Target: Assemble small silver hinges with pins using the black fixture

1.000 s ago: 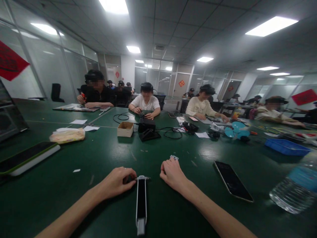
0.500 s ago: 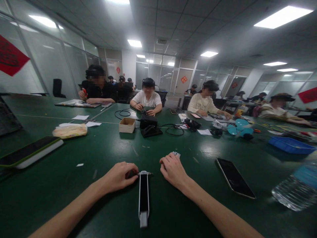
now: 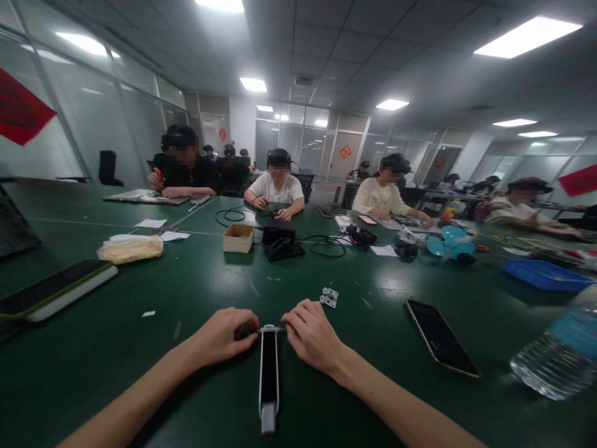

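A long, narrow frame with white edges and a black middle (image 3: 269, 373) lies on the table in front of me, a pale grey block at its near end. A thin cross rod (image 3: 263, 329) runs through its far end. My left hand (image 3: 224, 336) is curled at the rod's left end, thumb and forefinger pinching it. From the other side, my right hand (image 3: 312, 336) has its fingers closed around the rod's right end; the fingertips are partly hidden. Just beyond the right hand are small silvery bracket pieces (image 3: 329, 297) with holes.
A phone (image 3: 441, 336) and a water bottle (image 3: 557, 351) lie to the right, near a blue tray (image 3: 545, 274). Ahead are a small open box (image 3: 238, 239) and a black device (image 3: 278, 231) with cables. A green-edged case (image 3: 56, 289) is at left. Several people sit around the table.
My right hand has left the bracket pieces and moved left to the rod's right end. The bracket pieces now show fully on the table. My left hand stays at the rod.
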`<state>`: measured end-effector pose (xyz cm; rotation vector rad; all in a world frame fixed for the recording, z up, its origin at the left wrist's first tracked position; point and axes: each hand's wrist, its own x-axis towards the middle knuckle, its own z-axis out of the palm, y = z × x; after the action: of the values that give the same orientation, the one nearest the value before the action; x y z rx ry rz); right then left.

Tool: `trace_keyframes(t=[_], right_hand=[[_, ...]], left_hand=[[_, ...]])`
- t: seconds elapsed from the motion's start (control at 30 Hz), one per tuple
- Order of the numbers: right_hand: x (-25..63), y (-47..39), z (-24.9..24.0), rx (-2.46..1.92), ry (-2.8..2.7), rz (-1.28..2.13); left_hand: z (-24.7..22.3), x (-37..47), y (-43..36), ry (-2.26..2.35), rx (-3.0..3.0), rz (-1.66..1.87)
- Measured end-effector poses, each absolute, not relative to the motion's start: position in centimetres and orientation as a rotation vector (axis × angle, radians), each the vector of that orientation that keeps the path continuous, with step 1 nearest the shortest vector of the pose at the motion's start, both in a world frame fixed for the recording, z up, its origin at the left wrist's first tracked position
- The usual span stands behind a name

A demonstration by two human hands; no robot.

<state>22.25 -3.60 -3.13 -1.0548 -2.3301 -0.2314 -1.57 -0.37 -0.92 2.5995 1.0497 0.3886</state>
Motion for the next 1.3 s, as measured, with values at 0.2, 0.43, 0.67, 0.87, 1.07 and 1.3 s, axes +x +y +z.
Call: trace_keyframes(t=[0.2,0.43,0.67,0.87,1.07,1.3], right_hand=[[22.0,-3.7,-3.3,-0.986,-2.336,-0.236],[21.9,-3.9,-3.0,-0.860,-2.262,-0.224],[21.0,-5.0,-3.0,-0.647,-2.254,-0.228],[20.6,-5.0,-2.9,-0.623,-2.228,-0.231],[20.6,-4.8,-3.0,-0.620,-2.209,-0.236],[21.0,-4.6,-2.9,-0.788,-2.175,-0.163]], left_hand=[[-0.9,-1.5,-0.5,1.034,2.591,0.385],[-0.9,-1.6,-0.7,0.997,2.703,0.534],[-1.4,-0.9,-1.3,0.659,2.826,0.911],[-1.3,-0.4,-1.5,0.548,2.876,1.001],[-1.4,-0.2,-1.7,0.533,2.881,1.021],[-1.4,-0.9,-0.8,0.712,2.888,0.949]])
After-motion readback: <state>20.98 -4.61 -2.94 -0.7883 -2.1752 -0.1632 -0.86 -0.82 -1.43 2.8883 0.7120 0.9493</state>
